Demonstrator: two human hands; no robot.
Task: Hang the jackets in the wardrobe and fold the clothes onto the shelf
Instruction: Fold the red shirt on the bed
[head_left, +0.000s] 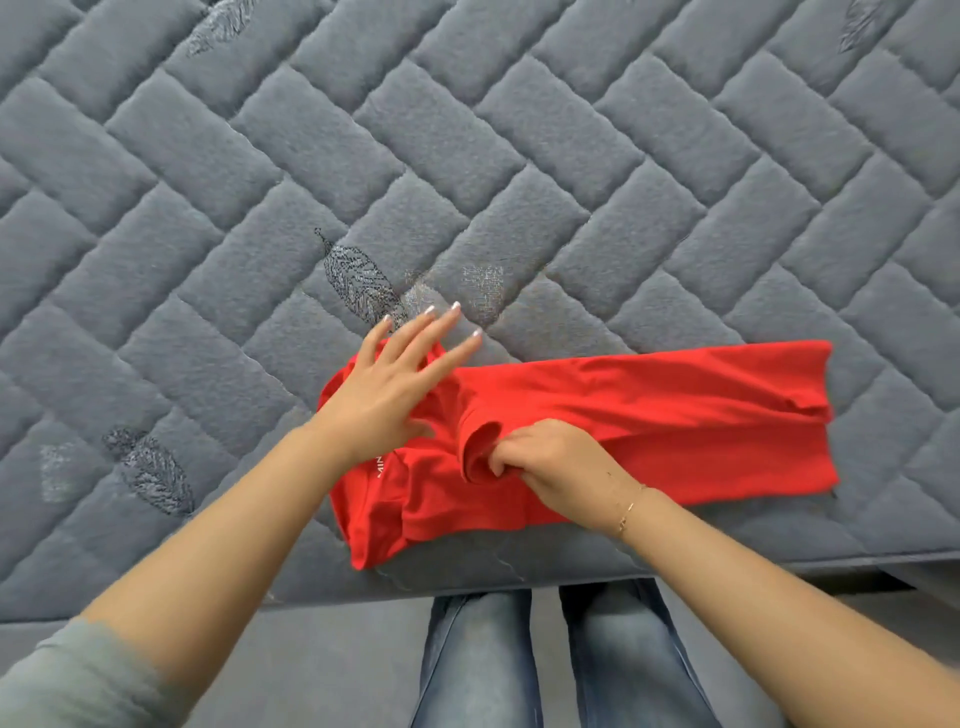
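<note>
A red T-shirt (675, 415) lies folded lengthwise near the front edge of a grey quilted mattress (467, 156), stretching to the right. My left hand (395, 389) rests flat with straight fingers on the shirt's left end, its fingertips reaching past the cloth onto the mattress. My right hand (550, 462) grips a bunched sleeve of the shirt, fingers curled round the cloth, just right of the left hand. Small white lettering shows on the shirt near my left wrist.
The mattress has a herringbone quilt with leaf patterns and fills most of the view. Its front edge (519, 582) runs just below the shirt. My legs in blue jeans (545, 665) stand against the bed.
</note>
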